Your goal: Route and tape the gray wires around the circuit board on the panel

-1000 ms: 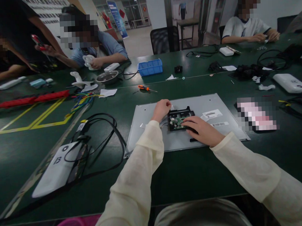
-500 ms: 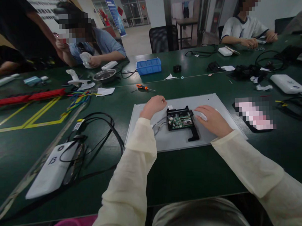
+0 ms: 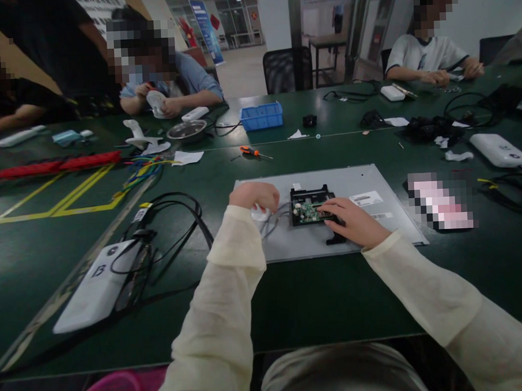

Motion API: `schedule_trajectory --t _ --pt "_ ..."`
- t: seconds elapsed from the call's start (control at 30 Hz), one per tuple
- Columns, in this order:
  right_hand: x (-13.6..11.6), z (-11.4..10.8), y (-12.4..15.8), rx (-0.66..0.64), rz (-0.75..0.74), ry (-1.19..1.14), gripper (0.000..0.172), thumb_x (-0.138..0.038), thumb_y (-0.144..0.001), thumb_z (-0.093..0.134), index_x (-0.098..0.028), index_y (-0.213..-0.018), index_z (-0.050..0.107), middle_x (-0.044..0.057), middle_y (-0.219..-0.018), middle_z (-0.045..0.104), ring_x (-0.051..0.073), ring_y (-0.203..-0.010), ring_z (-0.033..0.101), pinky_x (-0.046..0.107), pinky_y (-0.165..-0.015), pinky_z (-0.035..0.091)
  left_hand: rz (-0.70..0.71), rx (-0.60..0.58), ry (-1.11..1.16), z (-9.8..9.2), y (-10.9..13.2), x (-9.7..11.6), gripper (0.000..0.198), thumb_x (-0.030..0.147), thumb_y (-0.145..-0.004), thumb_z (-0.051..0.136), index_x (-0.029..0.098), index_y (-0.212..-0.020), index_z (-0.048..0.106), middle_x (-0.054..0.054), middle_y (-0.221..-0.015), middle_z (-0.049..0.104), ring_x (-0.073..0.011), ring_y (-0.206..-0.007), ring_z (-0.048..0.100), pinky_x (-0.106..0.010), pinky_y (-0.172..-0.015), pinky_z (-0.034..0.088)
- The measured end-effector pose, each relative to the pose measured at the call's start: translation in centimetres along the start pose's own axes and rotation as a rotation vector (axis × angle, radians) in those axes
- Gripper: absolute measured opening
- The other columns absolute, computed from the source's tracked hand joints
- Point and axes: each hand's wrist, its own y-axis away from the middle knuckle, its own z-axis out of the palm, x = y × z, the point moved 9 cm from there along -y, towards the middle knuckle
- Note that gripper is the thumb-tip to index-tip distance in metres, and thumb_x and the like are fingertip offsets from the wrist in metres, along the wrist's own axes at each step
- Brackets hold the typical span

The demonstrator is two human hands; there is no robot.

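A light grey flat panel lies on the green table in front of me. On it sits a black plastic frame around a green circuit board. Grey cables run from the board's left side. My left hand is over the panel's left part, fingers curled in; whatever they hold is hidden. Just below those fingers is a small white patch, too unclear to name. My right hand reaches over the frame's right side, its fingers stretched out and the tips at the board.
An orange-handled screwdriver lies beyond the panel, with a blue basket farther back. Left are a white power bank and black cables. A phone lies right. Co-workers sit across the table.
My right hand has moved left from beside the frame onto the board, uncovering white labels on the panel. My left hand has shifted slightly left and down, toward the cables.
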Motion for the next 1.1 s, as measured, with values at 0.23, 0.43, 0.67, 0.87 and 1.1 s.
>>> schedule_trajectory --t 0.23,0.43,0.67,0.87,1.1 --pt "0.0 -0.1 -0.1 -0.003 0.026 -0.017 0.037 -0.027 -0.09 0.052 -0.023 -0.126 0.057 0.01 -0.126 0.056 0.028 -0.119 0.052 0.052 -0.101 0.045 -0.033 -0.185 -0.111 2.4 1.0 -1.4 0.022 0.013 -0.052 0.067 0.02 -0.072 0.069 -0.002 -0.062 0.065 -0.0172 -0.061 0.058 -0.025 -0.061 0.043" --pt "-0.2 -0.2 0.0 0.0 0.019 -0.025 0.037 -0.025 -0.089 0.052 -0.023 -0.126 0.057 0.01 -0.126 0.056 0.027 -0.119 0.052 0.051 -0.101 0.045 0.05 -0.17 -0.214 2.5 1.8 -1.6 0.02 0.012 -0.057 0.065 0.02 -0.075 0.069 -0.001 -0.068 0.068 -0.0167 -0.067 0.059 -0.023 -0.062 0.043" --pt "0.1 0.1 -0.1 0.013 0.005 -0.025 0.037 -0.026 -0.09 0.052 -0.021 -0.126 0.056 0.011 -0.126 0.056 0.027 -0.118 0.052 0.05 -0.102 0.044 0.14 0.202 -0.234 -0.6 0.3 1.9 0.021 0.026 -0.079 0.056 0.019 -0.093 0.069 -0.005 -0.094 0.07 -0.0188 -0.084 0.062 -0.025 -0.074 0.045" --pt "0.0 0.0 -0.2 0.014 0.006 -0.036 0.036 -0.027 -0.09 0.052 -0.022 -0.125 0.057 0.011 -0.125 0.057 0.027 -0.119 0.051 0.051 -0.101 0.045 0.172 0.538 0.061 -1.3 -3.5 3.3 0.029 0.033 -0.085 0.054 0.014 -0.104 0.065 -0.009 -0.099 0.067 -0.0199 -0.094 0.061 -0.027 -0.086 0.045" --pt "-0.4 -0.4 -0.3 -0.006 0.041 -0.032 0.036 -0.027 -0.09 0.051 -0.023 -0.125 0.057 0.01 -0.127 0.056 0.028 -0.119 0.052 0.052 -0.101 0.046 0.145 0.485 0.117 0.6 -6.1 2.6 0.023 0.019 -0.073 0.062 0.013 -0.095 0.067 -0.007 -0.092 0.067 -0.0181 -0.087 0.061 -0.025 -0.079 0.046"
